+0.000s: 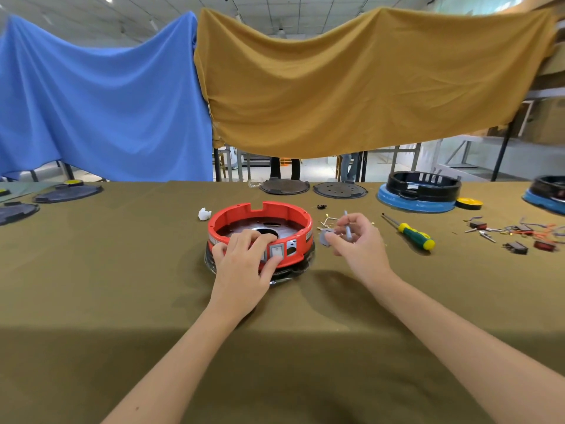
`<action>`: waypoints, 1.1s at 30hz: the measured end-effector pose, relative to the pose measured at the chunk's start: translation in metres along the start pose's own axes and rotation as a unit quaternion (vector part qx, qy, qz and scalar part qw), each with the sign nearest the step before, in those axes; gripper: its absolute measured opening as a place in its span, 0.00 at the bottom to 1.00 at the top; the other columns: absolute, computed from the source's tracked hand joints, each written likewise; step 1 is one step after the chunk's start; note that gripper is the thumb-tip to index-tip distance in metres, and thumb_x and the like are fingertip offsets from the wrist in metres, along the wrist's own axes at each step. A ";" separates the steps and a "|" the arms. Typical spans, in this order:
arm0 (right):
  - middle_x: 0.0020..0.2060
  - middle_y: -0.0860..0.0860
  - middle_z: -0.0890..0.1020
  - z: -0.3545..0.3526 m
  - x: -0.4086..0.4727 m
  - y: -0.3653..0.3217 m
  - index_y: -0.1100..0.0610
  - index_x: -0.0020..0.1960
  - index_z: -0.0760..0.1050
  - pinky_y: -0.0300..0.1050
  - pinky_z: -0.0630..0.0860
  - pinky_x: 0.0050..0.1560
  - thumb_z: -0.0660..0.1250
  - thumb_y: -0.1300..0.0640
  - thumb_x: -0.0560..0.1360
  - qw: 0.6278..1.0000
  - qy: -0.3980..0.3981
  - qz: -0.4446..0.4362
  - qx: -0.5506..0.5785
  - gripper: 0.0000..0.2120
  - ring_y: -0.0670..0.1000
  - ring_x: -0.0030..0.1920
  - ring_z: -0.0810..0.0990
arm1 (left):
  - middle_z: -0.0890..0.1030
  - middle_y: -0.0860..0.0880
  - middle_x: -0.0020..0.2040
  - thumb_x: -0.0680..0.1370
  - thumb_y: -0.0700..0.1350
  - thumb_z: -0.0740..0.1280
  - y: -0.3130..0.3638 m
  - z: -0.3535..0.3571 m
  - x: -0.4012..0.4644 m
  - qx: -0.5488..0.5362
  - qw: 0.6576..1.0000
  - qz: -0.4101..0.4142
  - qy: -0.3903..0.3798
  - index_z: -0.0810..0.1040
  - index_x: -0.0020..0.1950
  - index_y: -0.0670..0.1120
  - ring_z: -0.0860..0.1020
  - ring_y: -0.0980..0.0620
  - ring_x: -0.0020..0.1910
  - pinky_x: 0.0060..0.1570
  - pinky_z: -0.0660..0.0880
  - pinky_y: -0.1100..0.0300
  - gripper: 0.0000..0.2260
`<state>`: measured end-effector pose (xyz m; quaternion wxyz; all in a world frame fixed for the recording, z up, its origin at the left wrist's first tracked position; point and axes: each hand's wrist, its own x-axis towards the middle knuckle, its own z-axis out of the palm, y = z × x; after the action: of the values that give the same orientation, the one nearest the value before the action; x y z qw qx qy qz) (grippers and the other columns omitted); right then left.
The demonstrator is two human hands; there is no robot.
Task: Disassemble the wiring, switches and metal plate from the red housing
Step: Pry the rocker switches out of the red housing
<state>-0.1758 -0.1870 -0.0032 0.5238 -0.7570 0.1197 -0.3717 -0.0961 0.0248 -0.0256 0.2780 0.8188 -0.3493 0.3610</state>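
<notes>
You're gripping the round red plastic housing [260, 231] rim with your left hand [244, 264]; it's probably light and stiff, so keep bracing there. Your right hand [356, 240] is pinching a small grey part [325, 237].

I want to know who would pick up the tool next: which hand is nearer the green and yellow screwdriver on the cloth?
Right. The right hand hovers just left of the screwdriver, holding small grey parts. The left hand is farther left, gripping the red housing.
</notes>
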 end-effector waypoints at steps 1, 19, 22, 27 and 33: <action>0.44 0.50 0.83 -0.005 0.005 0.005 0.51 0.50 0.74 0.53 0.83 0.47 0.75 0.57 0.73 0.999 0.010 0.007 -0.032 0.11 0.52 0.43 0.84 | 0.76 0.55 0.53 0.77 0.53 0.66 0.001 0.000 0.000 0.003 1.000 -0.004 0.000 0.79 0.58 0.52 0.73 0.53 0.54 0.52 0.59 0.54 0.12; 0.39 0.48 0.84 -0.030 0.034 0.040 0.48 0.51 0.73 0.49 0.80 0.45 0.61 0.53 0.83 0.984 0.157 0.085 0.000 0.03 0.49 0.40 0.81 | 0.74 0.53 0.56 0.76 0.56 0.60 0.000 0.003 0.000 0.007 0.998 -0.057 -0.021 0.77 0.60 0.52 0.70 0.51 0.61 0.63 0.57 0.52 0.16; 0.38 0.52 0.85 -0.029 0.031 0.035 0.49 0.47 0.74 0.47 0.77 0.43 0.60 0.52 0.83 0.985 0.156 0.068 0.039 0.08 0.47 0.37 0.79 | 0.74 0.55 0.54 0.77 0.57 0.58 -0.001 0.004 0.000 0.008 0.997 -0.061 -0.036 0.77 0.58 0.53 0.68 0.53 0.61 0.64 0.56 0.52 0.16; 0.37 0.50 0.84 -0.029 0.025 0.029 0.49 0.49 0.78 0.44 0.76 0.40 0.58 0.47 0.84 0.989 0.131 0.040 0.050 0.12 0.47 0.37 0.78 | 0.72 0.58 0.52 0.76 0.59 0.58 -0.004 0.002 0.000 -0.039 0.997 -0.055 -0.036 0.77 0.55 0.54 0.68 0.56 0.60 0.65 0.57 0.51 0.14; 0.38 0.49 0.84 -0.027 0.016 0.026 0.47 0.47 0.79 0.47 0.79 0.44 0.63 0.50 0.82 0.995 0.091 -0.023 -0.011 0.07 0.46 0.38 0.80 | 0.73 0.59 0.54 0.76 0.58 0.59 -0.006 0.001 0.000 -0.088 0.994 -0.024 -0.063 0.76 0.57 0.56 0.67 0.58 0.61 0.67 0.55 0.54 0.13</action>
<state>-0.1781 -0.2260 -0.0141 0.4940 -0.7280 0.1532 -0.4501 -0.0908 0.0279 -0.0269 0.3351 0.8203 -0.3769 0.2698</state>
